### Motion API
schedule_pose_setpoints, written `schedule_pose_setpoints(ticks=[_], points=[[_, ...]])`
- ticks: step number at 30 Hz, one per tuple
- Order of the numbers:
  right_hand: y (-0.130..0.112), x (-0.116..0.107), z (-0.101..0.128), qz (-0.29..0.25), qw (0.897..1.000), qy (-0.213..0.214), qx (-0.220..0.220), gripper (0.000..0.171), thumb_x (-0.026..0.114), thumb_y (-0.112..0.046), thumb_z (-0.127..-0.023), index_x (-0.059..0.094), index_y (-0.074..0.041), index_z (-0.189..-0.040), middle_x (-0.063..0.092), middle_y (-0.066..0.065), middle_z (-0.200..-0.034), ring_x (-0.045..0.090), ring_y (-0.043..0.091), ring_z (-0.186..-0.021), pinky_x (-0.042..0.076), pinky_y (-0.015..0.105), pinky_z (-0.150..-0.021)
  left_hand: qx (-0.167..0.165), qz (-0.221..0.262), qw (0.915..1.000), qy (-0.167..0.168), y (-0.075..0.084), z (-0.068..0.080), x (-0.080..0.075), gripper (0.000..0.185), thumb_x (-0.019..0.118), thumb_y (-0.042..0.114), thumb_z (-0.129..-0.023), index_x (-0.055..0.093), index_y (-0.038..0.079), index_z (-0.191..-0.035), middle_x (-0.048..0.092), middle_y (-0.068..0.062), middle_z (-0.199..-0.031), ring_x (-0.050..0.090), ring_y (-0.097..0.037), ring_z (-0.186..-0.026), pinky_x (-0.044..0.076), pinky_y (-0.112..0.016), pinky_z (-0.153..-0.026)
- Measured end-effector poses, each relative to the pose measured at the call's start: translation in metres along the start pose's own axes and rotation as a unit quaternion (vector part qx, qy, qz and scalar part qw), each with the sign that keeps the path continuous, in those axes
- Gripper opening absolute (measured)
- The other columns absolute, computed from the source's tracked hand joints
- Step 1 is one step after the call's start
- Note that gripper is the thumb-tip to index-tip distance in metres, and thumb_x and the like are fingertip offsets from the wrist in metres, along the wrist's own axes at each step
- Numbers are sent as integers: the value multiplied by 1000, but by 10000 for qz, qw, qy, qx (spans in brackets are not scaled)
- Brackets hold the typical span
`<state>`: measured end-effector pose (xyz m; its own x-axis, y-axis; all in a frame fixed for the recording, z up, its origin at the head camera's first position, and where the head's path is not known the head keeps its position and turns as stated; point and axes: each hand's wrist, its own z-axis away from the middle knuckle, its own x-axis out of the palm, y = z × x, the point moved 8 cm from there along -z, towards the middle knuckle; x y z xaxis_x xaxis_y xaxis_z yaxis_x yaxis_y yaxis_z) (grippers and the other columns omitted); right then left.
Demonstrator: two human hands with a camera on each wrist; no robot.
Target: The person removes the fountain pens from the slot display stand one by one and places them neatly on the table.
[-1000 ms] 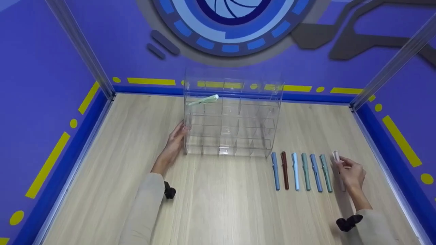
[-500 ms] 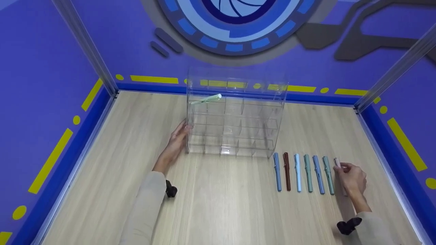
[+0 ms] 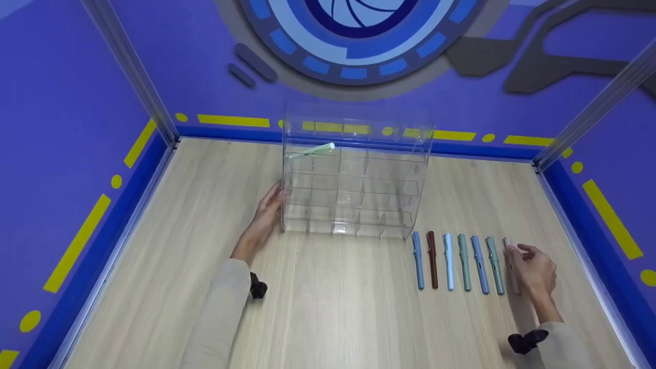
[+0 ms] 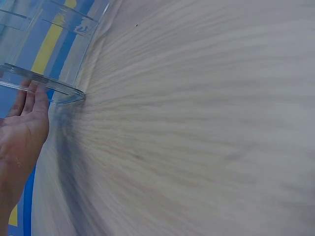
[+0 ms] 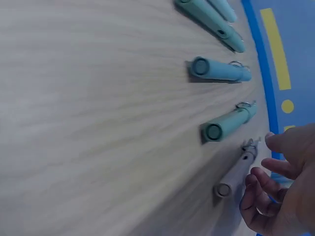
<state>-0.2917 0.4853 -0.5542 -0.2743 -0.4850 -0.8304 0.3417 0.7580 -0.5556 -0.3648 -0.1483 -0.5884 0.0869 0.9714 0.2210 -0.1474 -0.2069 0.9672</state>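
Hands at the clear organizer and the pen row

The left hand (image 3: 265,210) presses straight fingers on the clear organizer (image 3: 353,179); the right hand (image 3: 533,266), fingers loosely curled, touches the pinkish pen (image 3: 511,264) on the desk (image 3: 333,307).

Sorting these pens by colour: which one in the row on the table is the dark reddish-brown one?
The brown pen, second from the left end of the row, between two blue pens; the rest are blue, green or pale pink.

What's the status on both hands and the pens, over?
Left hand flat against clear organizer side. Right hand open, fingers at pale pink pen, not yet gripped. Nothing in the way.
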Motion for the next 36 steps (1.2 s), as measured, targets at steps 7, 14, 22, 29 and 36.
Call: schedule_pose_setpoints(ticks=[7, 14, 22, 29, 36], points=[[-2, -8, -1, -1235, 9905, -438, 414, 49, 53, -35, -106, 59, 3, -138, 70, 5, -102, 59, -8, -70, 53, 14, -59, -34, -51, 10000, -7, -1, 1, 0, 67, 49, 45, -107, 21, 25, -164, 24, -6, -170, 19, -25, -160, 16, -45, -131], [-35, -11, 4, -2977, 9487, -1063, -37, 26, 58, -21, -105, 64, -12, -128, 67, -24, -92, 68, -8, -85, 58, 11, -75, 13, -55, 10000, -1, 1, 1, -1, 65, 48, 39, -109, 19, 21, -165, 25, -8, -170, 21, -26, -159, 18, -44, -131], [-75, -14, 11, -4467, 8771, -1640, -656, 20, 61, -11, -102, 70, -21, -117, 76, -14, -99, 74, 2, -91, 60, 16, -80, 56, -80, 10000, -9, 0, -1, 0, 64, 47, 38, -110, 19, 20, -165, 29, -10, -168, 20, -27, -159, 18, -47, -130], [-104, -12, 20, -4210, 8843, -1705, -1085, 24, 60, -14, -104, 66, -13, -127, 75, -13, -106, 73, 3, -96, 59, 15, -84, -23, -77, 10000, -59, -3, 0, 0, 66, 46, 39, -110, 17, 20, -165, 26, -10, -169, 19, -28, -159, 16, -47, -131], [-142, -12, 26, -3897, 8928, -1609, -1585, 35, 58, -18, -105, 60, -2, -136, 73, -12, -111, 71, 3, -99, 58, 15, -86, 80, -50, 10000, -28, 0, 0, 0, 62, 48, 39, -109, 23, 23, -164, 29, -9, -168, 23, -27, -158, 19, -47, -130]])
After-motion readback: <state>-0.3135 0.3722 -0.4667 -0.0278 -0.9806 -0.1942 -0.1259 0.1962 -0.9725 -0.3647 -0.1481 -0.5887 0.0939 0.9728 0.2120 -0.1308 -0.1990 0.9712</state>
